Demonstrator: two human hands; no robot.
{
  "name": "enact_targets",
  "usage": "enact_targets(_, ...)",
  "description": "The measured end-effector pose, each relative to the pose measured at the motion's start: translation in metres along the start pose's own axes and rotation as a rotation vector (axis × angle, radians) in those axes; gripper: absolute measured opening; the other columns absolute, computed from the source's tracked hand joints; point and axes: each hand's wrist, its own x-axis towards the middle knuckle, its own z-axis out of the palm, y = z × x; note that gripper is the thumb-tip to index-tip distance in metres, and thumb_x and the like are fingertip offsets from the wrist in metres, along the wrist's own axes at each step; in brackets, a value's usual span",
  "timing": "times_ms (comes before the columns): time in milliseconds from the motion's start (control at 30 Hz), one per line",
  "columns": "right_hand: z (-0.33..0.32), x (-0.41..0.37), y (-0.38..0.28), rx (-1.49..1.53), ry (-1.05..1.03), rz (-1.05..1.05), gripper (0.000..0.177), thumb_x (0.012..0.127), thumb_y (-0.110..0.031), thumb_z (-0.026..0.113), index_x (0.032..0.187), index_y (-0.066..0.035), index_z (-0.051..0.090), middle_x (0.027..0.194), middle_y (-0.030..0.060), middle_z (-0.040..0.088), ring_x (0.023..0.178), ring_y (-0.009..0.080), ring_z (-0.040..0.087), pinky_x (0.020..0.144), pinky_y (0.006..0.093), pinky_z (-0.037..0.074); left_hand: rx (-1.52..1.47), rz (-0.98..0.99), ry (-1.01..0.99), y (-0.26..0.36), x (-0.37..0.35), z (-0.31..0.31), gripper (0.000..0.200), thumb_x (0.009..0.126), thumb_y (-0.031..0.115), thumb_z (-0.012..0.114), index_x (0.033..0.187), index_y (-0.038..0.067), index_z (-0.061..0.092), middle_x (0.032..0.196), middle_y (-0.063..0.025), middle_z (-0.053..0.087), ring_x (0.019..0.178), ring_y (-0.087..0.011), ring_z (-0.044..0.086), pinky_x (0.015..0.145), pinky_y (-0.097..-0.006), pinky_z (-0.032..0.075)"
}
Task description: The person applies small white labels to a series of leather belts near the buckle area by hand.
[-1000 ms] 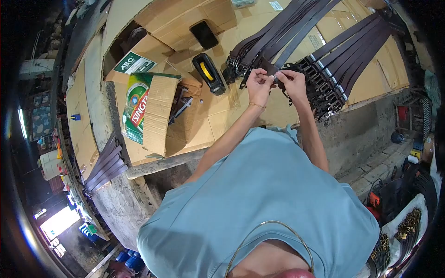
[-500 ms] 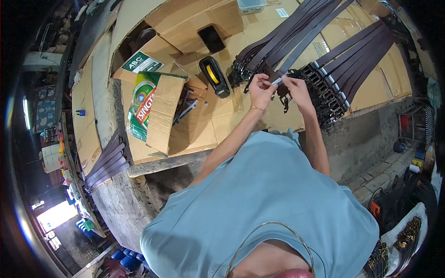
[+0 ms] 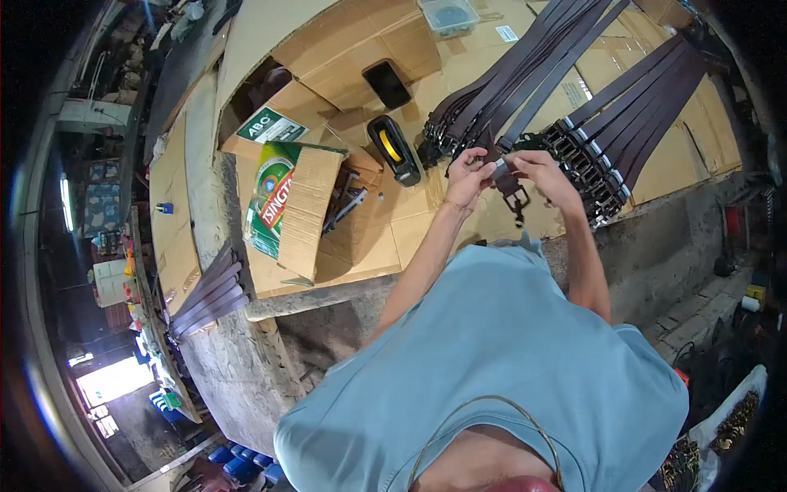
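Note:
Between my two hands is a dark brown belt (image 3: 507,182), its dark metal buckle (image 3: 516,199) hanging just below the fingers. My left hand (image 3: 466,180) is closed, pinching the belt's left side. A small white strip (image 3: 498,167) shows on the strap at those fingertips. My right hand (image 3: 548,176) is closed on the belt's right side, thumb and fingers together. Behind the hands lies one fan of belts (image 3: 525,70). To the right is a second fan of belts (image 3: 648,115), white bands near their buckles.
A black tape dispenser (image 3: 395,152) with a yellow core stands left of my hands. Beyond it lie a phone (image 3: 386,85) and a clear plastic tub (image 3: 449,16). An open carton (image 3: 299,215) holds small strips. More straps (image 3: 209,291) hang at the far left edge.
The white strip was held up between my fingertips and now lies against the belt strap. The buckle end now shows more clearly below my hands. The whole view has shifted slightly.

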Motion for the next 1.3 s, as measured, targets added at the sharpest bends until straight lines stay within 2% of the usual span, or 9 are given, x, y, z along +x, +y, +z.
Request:
enact_targets(167,0.002,0.025,0.006,0.458,-0.201,0.268,0.036,0.089,-0.041,0.055,0.097,-0.006,0.063,0.089,0.001,0.063,0.084,0.0106,0.057,0.079,0.028,0.044,-0.704,-0.217,-0.181,-0.015,0.004,-0.013,0.035,0.085,0.001,0.053,0.118,0.007,0.045,0.102,-0.0101,0.058,0.086,-0.0208,0.061,0.071,-0.0319,0.053)
enact_targets(200,0.012,0.028,0.009,0.543,-0.266,0.234,0.04,0.085,-0.049,0.057,0.09,-0.01,0.062,0.081,-0.003,0.061,0.079,0.0089,0.057,0.074,0.0268,0.044,-0.581,-0.145,-0.344,-0.025,0.003,-0.023,0.033,0.086,0.005,0.053,0.118,0.008,0.047,0.1,-0.0108,0.058,0.088,-0.0219,0.061,0.072,-0.0332,0.053)
enact_targets(300,0.041,0.032,0.016,0.721,-0.132,0.337,0.03,0.082,-0.038,0.066,0.087,-0.009,0.062,0.07,-0.0037,0.056,0.059,0.0071,0.054,0.053,0.022,0.043,-1.072,-0.239,-0.662,-0.041,0.01,-0.029,0.03,0.089,0.015,0.051,0.117,0.006,0.049,0.097,-0.0114,0.058,0.088,-0.0218,0.061,0.074,-0.0348,0.053)
enact_targets(433,0.056,0.038,0.029,0.612,0.284,0.257,0.025,0.08,-0.03,0.07,0.085,-0.007,0.062,0.068,-0.0024,0.056,0.053,0.0061,0.052,0.046,0.0199,0.04,-0.613,-0.122,-0.091,-0.039,-0.023,-0.027,0.042,0.089,0.03,0.051,0.12,0.002,0.048,0.114,-0.0138,0.057,0.095,-0.0216,0.06,0.076,-0.0316,0.05)
enact_targets(700,0.031,0.028,0.019,0.532,0.207,0.098,0.023,0.079,-0.023,0.071,0.081,-0.003,0.061,0.065,-0.0009,0.056,0.05,0.0056,0.045,0.043,0.0221,0.032,-0.699,0.164,-0.457,-0.068,-0.031,-0.012,0.043,0.085,0.031,0.055,0.12,0.006,0.049,0.109,-0.0068,0.056,0.089,-0.0169,0.053,0.081,-0.0319,0.046)
enact_targets(900,0.002,0.011,-0.005,0.627,0.11,0.082,0.02,0.081,-0.023,0.069,0.084,-0.005,0.061,0.071,-0.0029,0.057,0.056,0.0033,0.047,0.05,0.0207,0.037,-0.31,-0.081,-0.342,-0.038,-0.026,-0.005,0.035,0.082,0.037,0.06,0.098,0.006,0.051,0.082,-0.0042,0.051,0.073,-0.0155,0.047,0.067,-0.0289,0.039)
enact_targets(967,-0.001,0.008,-0.012,0.56,0.023,0.035,0.02,0.082,-0.023,0.069,0.084,-0.005,0.061,0.072,-0.0031,0.057,0.058,0.0033,0.048,0.051,0.02,0.038,-0.34,-0.012,-0.476,-0.029,-0.025,0.007,0.025,0.09,0.027,0.047,0.095,0.003,0.052,0.077,-0.0079,0.053,0.068,-0.0186,0.051,0.067,-0.0316,0.041)
enact_targets(1000,-0.002,0.01,-0.013,0.569,0.032,0.022,0.02,0.082,-0.023,0.069,0.084,-0.005,0.061,0.072,-0.0031,0.057,0.058,0.0033,0.048,0.051,0.02,0.038,-0.419,-0.142,-0.458,-0.026,-0.022,0.012,0.035,0.092,0.036,0.047,0.093,0.002,0.052,0.073,-0.0078,0.052,0.069,-0.0195,0.052,0.067,-0.0323,0.041)
enact_targets(1300,-0.011,0.037,-0.008,0.477,0.187,-0.068,0.022,0.08,-0.024,0.07,0.082,-0.004,0.061,0.061,-0.0028,0.05,0.052,0.0046,0.041,0.045,0.0217,0.029,-0.442,-0.123,-0.446,-0.011,-0.005,0.023,0.049,0.09,0.056,0.037,0.111,0.013,0.046,0.086,-0.0064,0.048,0.075,-0.0202,0.049,0.064,-0.0326,0.041)
